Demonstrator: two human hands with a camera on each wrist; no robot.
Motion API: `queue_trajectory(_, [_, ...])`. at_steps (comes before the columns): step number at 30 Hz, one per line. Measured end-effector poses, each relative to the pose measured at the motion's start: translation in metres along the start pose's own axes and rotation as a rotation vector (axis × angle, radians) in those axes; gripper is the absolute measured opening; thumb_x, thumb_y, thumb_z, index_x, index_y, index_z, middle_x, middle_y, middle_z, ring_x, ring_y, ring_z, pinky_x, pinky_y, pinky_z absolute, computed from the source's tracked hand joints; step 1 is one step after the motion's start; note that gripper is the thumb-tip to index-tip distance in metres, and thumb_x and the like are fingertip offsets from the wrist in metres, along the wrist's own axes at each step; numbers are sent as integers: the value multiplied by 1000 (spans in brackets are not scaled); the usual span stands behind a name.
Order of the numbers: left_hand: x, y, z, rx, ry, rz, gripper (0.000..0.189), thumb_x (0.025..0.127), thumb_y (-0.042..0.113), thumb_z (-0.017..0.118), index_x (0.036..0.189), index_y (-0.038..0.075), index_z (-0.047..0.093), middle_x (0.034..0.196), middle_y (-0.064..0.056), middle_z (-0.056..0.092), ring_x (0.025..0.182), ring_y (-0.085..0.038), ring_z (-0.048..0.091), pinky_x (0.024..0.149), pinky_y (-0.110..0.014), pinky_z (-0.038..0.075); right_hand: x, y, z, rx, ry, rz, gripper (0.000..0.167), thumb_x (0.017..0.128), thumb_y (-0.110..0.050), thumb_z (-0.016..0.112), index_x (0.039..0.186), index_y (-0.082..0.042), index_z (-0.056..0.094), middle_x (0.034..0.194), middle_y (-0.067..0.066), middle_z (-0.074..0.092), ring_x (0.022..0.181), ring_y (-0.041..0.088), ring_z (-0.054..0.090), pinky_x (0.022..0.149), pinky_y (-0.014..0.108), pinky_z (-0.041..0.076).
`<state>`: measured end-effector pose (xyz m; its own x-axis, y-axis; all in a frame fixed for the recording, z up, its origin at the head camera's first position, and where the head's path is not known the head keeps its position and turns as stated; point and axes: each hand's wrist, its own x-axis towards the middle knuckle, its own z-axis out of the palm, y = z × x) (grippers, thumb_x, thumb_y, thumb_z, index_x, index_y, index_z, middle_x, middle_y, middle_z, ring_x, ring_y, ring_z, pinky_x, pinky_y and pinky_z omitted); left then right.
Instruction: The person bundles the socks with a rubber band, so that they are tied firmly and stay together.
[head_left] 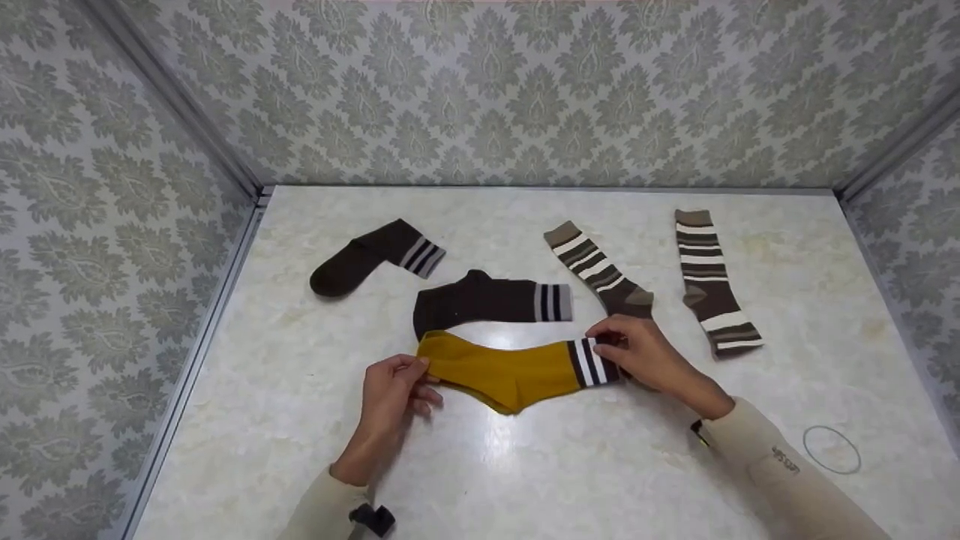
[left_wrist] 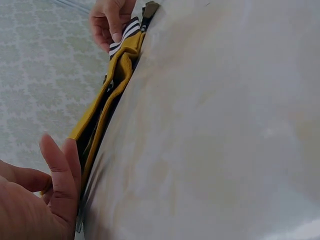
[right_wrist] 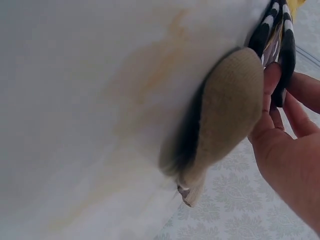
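**Pinched at both ends: mustard sock (head_left: 495, 367)**

Left hand (head_left: 394, 397): thumb and forefinger closed down on the toe end, only fabric between them; its other fingers are off the cloth, loosely bent.

Above it we have the first dark sock (head_left: 349, 262), bent at the heel, grey-striped cuff pointing right. Next, the second dark sock (head_left: 487, 300) lies just behind the mustard one, which covers its toe tip in the head view.

Mustard sock is spread sideways between the hands, heel toward us. Left wrist view shows its layers parted; we can't tell if it's one sock or two stacked, or whether its middle touches the table (head_left: 262, 420).

Then the first striped sock (head_left: 592, 262), slanting down to the right hand (head_left: 649, 356), which hides its lower end. That hand has thumb and fingers on either side of the white-striped cuff, gap down to cloth thickness.

Further right, the second striped sock (head_left: 709, 281) lies well apart, brown cuff away from us. Last, a thin greenish ring (head_left: 807, 435) sits beside the right sleeve (head_left: 780, 480).
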<state>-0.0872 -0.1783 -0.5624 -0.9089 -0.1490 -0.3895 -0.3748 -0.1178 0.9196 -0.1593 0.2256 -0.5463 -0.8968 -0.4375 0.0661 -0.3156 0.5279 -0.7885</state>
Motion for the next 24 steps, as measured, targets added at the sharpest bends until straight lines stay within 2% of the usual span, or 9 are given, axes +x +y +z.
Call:
queue_trajectory(4, [0, 1, -3, 76, -8, 25, 21, 109, 15, 70, 107, -6, 73, 87, -22, 77, 57, -26, 74, 50, -30, 59, 1, 0, -1, -40, -6, -25, 22, 98, 5, 79, 117, -5, 83, 113, 9, 78, 101, 23, 71, 88, 31, 58])
queue_trajectory(8, [2, 3, -5, 194, -35, 53, 20, 107, 15, 74, 103, -5, 73, 79, -20, 75, 51, -23, 69, 46, -29, 56, 1, 3, 0, -90, -19, -66, 22, 98, 6, 78, 118, -3, 82, 110, 9, 77, 99, 24, 69, 87, 35, 58])
queue_trajectory(13, [7, 5, -7, 335, -23, 110, 23, 105, 14, 75, 117, -2, 64, 74, -14, 73, 45, -19, 64, 43, -27, 53, 2, 5, 0, -123, -29, -103, 22, 98, 7, 78, 118, -1, 81, 110, 10, 74, 98, 24, 66, 86, 37, 56])
queue_trajectory(16, [10, 6, -6, 373, -16, 139, 28, 105, 15, 74, 124, -2, 64, 73, -13, 74, 44, -18, 64, 43, -26, 53, 2, 5, 0, -142, -39, -120, 22, 98, 8, 78, 118, 0, 81, 111, 11, 73, 99, 25, 67, 86, 39, 56])
queue_trajectory(24, [11, 5, -3, 423, -52, 163, 16, 106, 12, 72, 111, -4, 71, 69, -11, 73, 43, -17, 63, 42, -26, 52, 1, 6, -6, -218, -63, -110, 21, 97, 8, 77, 117, 2, 80, 108, 11, 73, 99, 26, 67, 86, 45, 57])
